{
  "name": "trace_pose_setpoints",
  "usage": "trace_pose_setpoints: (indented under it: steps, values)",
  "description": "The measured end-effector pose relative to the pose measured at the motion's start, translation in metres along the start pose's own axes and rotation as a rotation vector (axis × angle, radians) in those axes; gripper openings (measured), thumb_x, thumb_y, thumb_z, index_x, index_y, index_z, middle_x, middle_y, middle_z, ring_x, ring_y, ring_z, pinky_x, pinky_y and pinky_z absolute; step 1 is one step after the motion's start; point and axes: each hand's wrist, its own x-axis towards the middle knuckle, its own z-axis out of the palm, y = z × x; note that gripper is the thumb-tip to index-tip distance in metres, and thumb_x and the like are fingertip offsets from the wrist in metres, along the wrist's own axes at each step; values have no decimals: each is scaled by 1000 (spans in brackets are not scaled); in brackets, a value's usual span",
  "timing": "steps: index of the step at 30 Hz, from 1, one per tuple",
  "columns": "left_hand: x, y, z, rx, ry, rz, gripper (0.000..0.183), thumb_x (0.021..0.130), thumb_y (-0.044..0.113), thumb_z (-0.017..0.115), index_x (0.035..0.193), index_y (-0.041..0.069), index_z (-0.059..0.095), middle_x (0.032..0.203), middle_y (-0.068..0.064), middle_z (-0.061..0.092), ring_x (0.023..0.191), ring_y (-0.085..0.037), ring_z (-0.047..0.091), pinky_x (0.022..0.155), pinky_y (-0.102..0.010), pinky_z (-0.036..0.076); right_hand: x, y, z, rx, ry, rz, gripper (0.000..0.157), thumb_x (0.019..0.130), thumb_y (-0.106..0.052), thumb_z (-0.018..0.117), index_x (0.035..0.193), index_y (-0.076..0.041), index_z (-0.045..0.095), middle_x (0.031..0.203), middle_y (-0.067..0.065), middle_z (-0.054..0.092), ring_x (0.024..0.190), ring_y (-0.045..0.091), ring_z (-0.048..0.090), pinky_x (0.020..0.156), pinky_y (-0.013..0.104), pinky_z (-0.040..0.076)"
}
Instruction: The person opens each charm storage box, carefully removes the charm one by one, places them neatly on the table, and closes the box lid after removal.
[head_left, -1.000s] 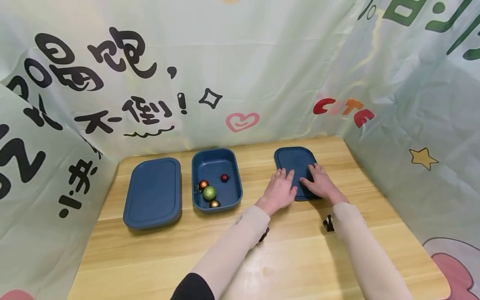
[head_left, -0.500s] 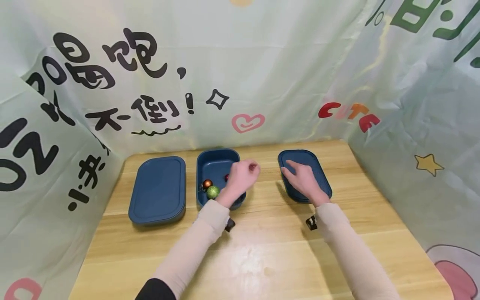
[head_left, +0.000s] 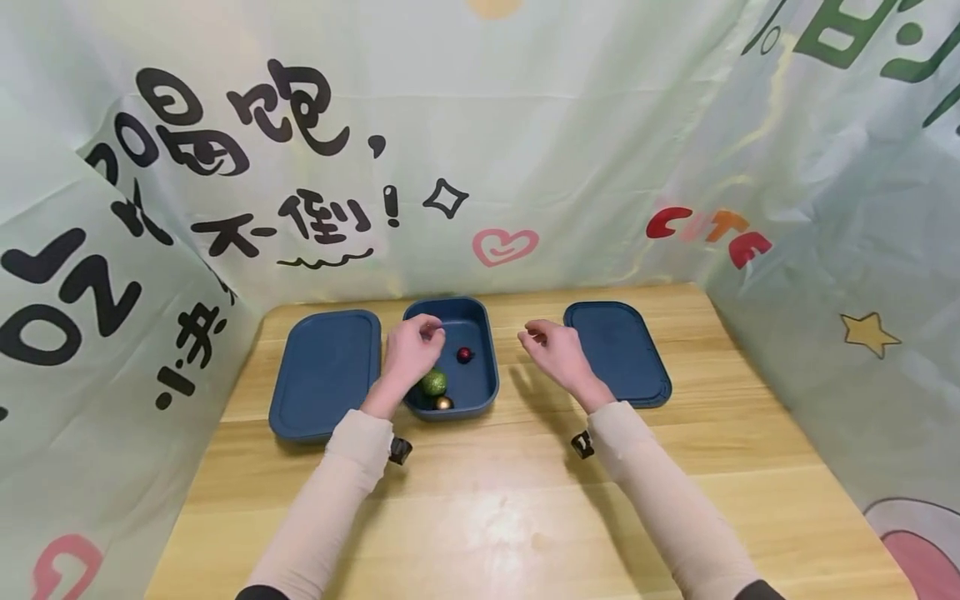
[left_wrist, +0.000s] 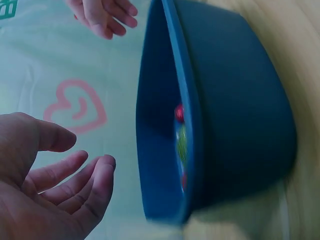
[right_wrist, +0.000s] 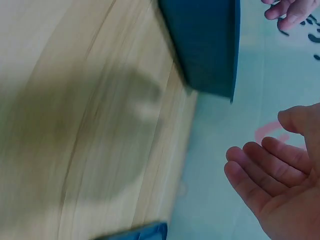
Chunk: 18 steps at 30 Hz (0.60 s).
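Note:
An open blue box [head_left: 480,383] stands mid-table. In it I see a green glittery ball [head_left: 433,382], a gold ball [head_left: 443,403] and a dark red ball [head_left: 465,355]. My left hand [head_left: 408,357] hovers over the box's left side, fingers loosely bent, holding nothing, and hides part of the inside. To the right of the box, my right hand [head_left: 558,358] is in the air with relaxed fingers and an empty palm [right_wrist: 285,195]. Beside it a blue lid [head_left: 626,358] lies flat on the wood. The left wrist view shows the box's outer wall [left_wrist: 240,100] close by.
At the left stands another blue box with its lid on [head_left: 330,375], close to the open one. A printed cloth [head_left: 570,150] hangs behind and at both sides of the wooden table [head_left: 495,517].
Both hands have left the blue lid at the right and moved left. The left hand has reached the open box; the right hand is now between box and lid. The view has shifted slightly.

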Motion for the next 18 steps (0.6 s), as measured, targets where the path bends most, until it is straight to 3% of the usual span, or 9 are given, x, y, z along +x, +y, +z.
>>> trace_pose_setpoints:
  steps: [9,18]
  values:
    - [-14,-34,-46,77,60,-61,34,103,22,64,132,6,72,119,-18,76,105,-34,72,92,-51,57,12,-27,29,0,50,-86,31,101,-20,69,122,2,75,112,19,79,98,33,78,88,47,62]
    - [-34,-70,-88,169,138,-125,44,103,23,64,142,3,65,135,-28,67,123,-45,63,104,-61,49,14,-54,50,49,28,-145,29,102,-19,69,122,1,75,111,18,79,99,30,76,90,45,62]
